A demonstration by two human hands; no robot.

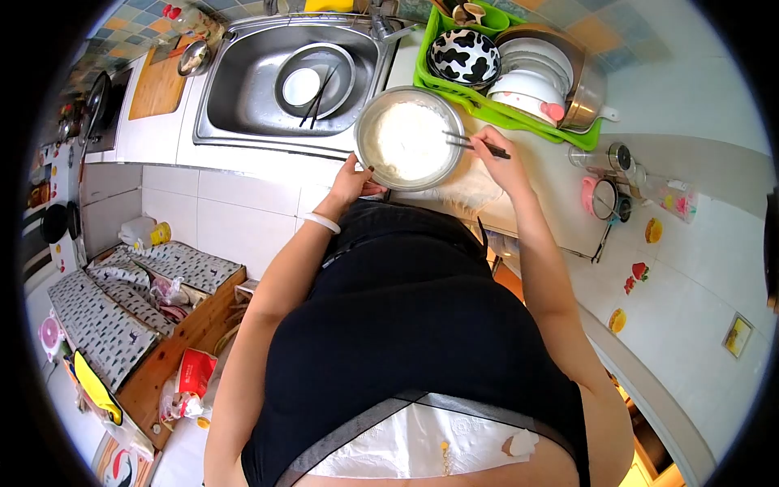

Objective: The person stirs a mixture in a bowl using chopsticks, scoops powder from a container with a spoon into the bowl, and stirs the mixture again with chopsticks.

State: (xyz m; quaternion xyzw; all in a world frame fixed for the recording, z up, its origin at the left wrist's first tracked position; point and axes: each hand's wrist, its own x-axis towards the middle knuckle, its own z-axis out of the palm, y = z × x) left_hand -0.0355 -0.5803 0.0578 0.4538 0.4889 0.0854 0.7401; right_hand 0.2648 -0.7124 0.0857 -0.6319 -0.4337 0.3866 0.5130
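The big metal bowl (363, 144) is right in front of the person, near the front edge of the bench (548, 183) and just beside the sink (235, 105). I can't tell if its bottom sits on the bench. In the bowl there is white, soft-looking stuff (410, 138), spread over the middle and up to the sides.

The left hand (355, 180) is grasping the near left side of the bowl, with the fingers curled at the rim. A white bracelet (322, 221) is around that wrist. The right hand (501, 160) is clenched around a pair of chopsticks (462, 145). They are dark at the hand and shiny at the thin ends, and the thin ends poke over the right rim of the bowl. I can't tell if they touch the white stuff.

In the sink there is a round basin (350, 75), and in it are a small white dish (301, 87) and two dark sticks (317, 101) that lean on the basin's rim. Behind the right hand is a green rack (568, 139) with a black and white spotted bowl (464, 57) and more bowls (527, 93). A pink cup (587, 196) is off to the right
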